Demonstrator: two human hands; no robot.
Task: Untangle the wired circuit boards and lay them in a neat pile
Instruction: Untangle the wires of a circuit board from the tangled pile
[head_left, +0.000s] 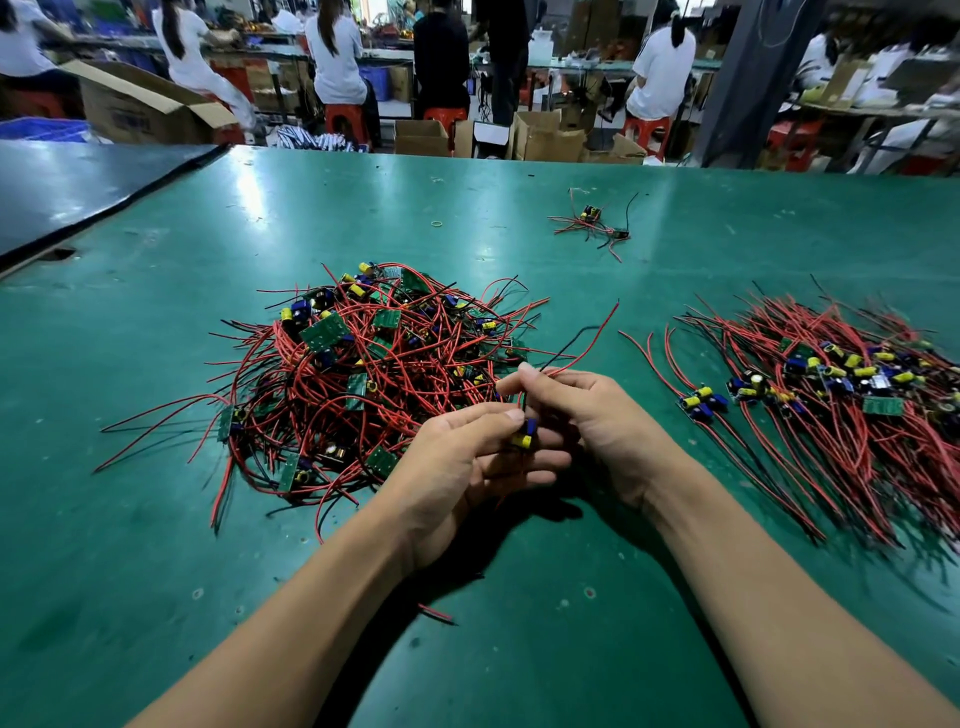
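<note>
While the green table is carrying three groups of boards, the tangled heap is sitting centre-left and the neat pile at right. Open cardboard boxes are standing behind, contents unclear. Two loose boards are lying further back. Left hand is pinching one board; right hand is pinching its wires.

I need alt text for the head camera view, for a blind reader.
The left hand grips one wired circuit board over a green table while the right hand pinches its wires. A tangled heap lies to the left, a neater pile to the right.
</note>
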